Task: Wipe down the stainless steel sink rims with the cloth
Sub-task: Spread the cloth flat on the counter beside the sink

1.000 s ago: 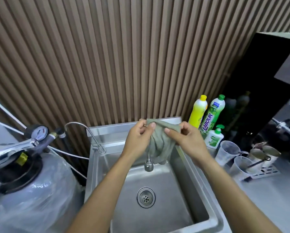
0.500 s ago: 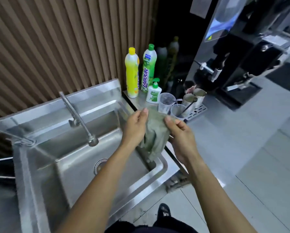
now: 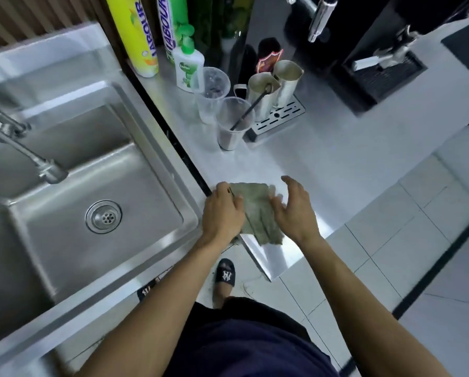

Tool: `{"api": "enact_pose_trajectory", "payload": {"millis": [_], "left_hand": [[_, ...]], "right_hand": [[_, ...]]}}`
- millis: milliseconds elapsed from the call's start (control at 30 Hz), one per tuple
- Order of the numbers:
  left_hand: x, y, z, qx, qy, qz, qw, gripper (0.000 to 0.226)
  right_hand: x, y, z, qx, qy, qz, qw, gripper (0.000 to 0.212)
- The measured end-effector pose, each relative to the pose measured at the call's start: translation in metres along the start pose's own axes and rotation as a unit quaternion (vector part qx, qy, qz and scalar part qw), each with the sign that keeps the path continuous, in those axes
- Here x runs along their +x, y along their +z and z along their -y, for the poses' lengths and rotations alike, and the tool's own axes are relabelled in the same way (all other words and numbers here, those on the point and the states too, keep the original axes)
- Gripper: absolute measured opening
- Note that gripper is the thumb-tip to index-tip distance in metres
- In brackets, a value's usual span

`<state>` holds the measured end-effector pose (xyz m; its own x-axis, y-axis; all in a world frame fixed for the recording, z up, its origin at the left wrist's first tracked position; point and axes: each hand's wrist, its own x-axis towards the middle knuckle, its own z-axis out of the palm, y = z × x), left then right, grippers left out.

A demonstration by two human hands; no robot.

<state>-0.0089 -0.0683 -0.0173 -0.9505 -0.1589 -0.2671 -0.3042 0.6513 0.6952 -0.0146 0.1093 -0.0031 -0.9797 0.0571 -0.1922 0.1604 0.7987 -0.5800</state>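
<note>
The sink [image 3: 97, 148] ran off the left edge, its tap [image 3: 24, 151] cut off there; the counter [image 3: 296, 164] lay to its right; the cloth [image 3: 255, 210] lay at the counter's near corner, just beside the sink rim, partly hidden by both hands; the left hand [image 3: 224, 213] pressed down on it, fingers curled; the right hand [image 3: 296, 210] was open, fingertips touching the cloth; the bottles' [image 3: 149, 34] tops were cut off.

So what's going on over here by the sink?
A person is spreading a grey-green cloth on the steel counter just right of the sink. The left hand presses on the cloth's left edge; the right hand is open at its right side. No hand is on the sink rims right now.
</note>
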Motion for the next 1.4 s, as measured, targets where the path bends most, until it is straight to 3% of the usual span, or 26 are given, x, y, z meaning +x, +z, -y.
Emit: {"api": "enact_pose_trajectory", "payload": {"millis": [100,200,267,333,500,800,1000,1200,1333,1400], "left_hand": [[-0.003,0.022,0.016,0.135,0.164,-0.011,0.977,0.037],[0.002,0.039,0.030,0.218,0.274,0.046,0.935,0.046],[0.005,0.044,0.033,0.272,0.265,0.108,0.919,0.065],[0.004,0.050,0.036,0.296,0.246,0.140,0.912,0.070],[0.000,0.059,0.035,0.303,0.235,0.085,0.920,0.066],[0.004,0.053,0.041,0.281,0.233,0.096,0.926,0.069],[-0.007,0.045,0.038,0.213,0.220,0.107,0.946,0.063],[-0.010,0.036,0.039,0.193,0.262,0.041,0.945,0.042],[-0.010,0.033,0.034,0.161,0.269,0.043,0.949,0.044],[-0.015,0.031,0.032,0.163,0.275,0.034,0.947,0.043]], "right_hand": [[-0.014,0.020,-0.023,-0.090,-0.133,0.018,0.987,0.052],[-0.034,0.046,-0.038,-0.114,-0.188,0.061,0.974,0.056],[-0.039,0.054,-0.051,-0.114,-0.173,0.086,0.974,0.059],[-0.039,0.055,-0.061,-0.138,-0.180,0.093,0.969,0.061],[-0.034,0.053,-0.071,-0.178,-0.242,0.102,0.948,0.062],[-0.026,0.045,-0.083,-0.171,-0.276,0.126,0.937,0.061],[-0.029,0.039,-0.084,-0.129,-0.292,0.057,0.946,0.055],[-0.034,0.041,-0.075,-0.093,-0.273,0.043,0.957,0.044],[-0.036,0.035,-0.060,-0.067,-0.221,0.045,0.972,0.042],[-0.040,0.029,-0.057,-0.064,-0.216,0.038,0.973,0.031]]}}
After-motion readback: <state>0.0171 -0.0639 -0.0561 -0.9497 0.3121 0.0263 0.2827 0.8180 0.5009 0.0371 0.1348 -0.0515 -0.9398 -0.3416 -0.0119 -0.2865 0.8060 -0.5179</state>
